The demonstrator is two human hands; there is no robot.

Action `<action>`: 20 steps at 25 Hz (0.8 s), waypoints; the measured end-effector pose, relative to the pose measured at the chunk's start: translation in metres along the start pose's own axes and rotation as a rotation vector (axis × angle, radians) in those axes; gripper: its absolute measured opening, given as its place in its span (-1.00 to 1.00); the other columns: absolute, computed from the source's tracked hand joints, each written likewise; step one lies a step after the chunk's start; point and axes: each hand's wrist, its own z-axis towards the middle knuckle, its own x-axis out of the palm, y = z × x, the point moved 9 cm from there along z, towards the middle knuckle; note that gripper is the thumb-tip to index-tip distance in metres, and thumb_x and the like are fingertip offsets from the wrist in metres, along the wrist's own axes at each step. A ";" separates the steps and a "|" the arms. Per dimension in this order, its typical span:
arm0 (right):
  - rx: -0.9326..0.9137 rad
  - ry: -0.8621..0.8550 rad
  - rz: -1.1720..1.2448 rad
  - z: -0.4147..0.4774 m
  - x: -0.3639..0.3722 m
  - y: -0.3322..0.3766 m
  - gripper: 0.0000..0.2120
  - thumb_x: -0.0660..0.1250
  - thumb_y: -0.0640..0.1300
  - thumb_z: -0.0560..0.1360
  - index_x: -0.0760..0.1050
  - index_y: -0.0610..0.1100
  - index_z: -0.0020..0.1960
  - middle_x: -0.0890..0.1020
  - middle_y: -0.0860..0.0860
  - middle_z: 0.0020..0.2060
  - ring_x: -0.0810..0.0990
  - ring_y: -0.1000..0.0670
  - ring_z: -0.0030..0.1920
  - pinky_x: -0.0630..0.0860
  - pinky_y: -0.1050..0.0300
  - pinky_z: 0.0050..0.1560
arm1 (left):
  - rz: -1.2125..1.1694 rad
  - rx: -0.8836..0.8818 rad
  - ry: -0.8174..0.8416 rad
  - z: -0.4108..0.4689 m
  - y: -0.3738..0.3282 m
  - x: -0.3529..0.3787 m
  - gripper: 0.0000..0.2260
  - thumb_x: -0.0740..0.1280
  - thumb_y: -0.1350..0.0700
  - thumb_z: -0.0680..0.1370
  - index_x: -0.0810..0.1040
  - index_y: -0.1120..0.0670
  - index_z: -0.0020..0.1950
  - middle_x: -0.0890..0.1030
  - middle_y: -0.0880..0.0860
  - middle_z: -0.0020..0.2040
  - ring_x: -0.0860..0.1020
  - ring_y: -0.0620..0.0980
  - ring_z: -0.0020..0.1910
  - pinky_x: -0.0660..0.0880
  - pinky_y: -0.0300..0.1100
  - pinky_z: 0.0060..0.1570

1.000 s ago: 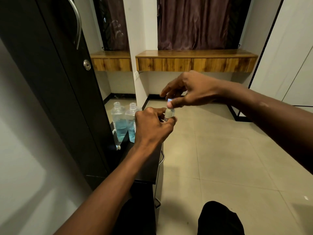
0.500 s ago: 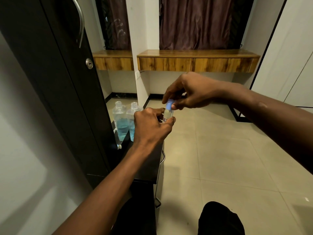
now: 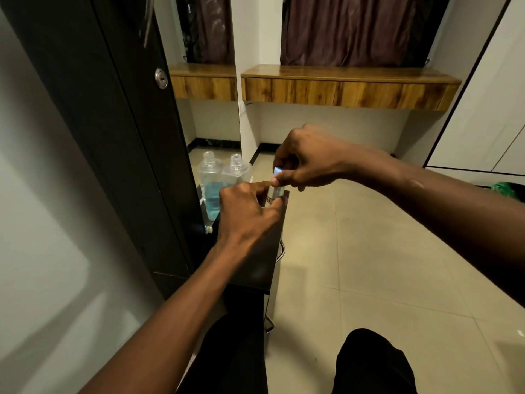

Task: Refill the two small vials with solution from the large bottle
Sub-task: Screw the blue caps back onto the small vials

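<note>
Cabinet top (image 3: 264, 263): dark, glossy, narrow; carries the bottles at its far end, beside the mirror.
Large bottle (image 3: 237, 173): clear plastic, uncapped, threaded neck bare; stands upright at the far left corner, blue solution partly hidden by the left hand; mirrored double just to its left.
Left hand (image 3: 245, 214): curled around the vial's body, fingertips pinching it over the far right edge.
Right hand (image 3: 305, 163): above, thumb and fingers pinching the cap.
Vial (image 3: 274, 194): small, clear, upright, dark-lettered label band.
Cap (image 3: 279, 171): pale blue, atop the vial.

Bottle (image 3: 236, 177) crowds left; right side open
</note>
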 end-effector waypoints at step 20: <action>-0.097 0.222 -0.027 0.053 0.175 0.000 -0.78 0.45 -0.16 0.45 0.70 -0.11 0.09 0.57 0.00 -0.27 0.52 -0.06 -0.25 0.45 0.18 -0.18 | -0.013 -0.612 -0.071 -0.098 0.166 0.015 -0.47 0.66 -0.04 0.31 0.68 0.10 0.22 0.75 0.01 -0.04 0.65 -0.21 -0.17 0.57 -0.37 -0.09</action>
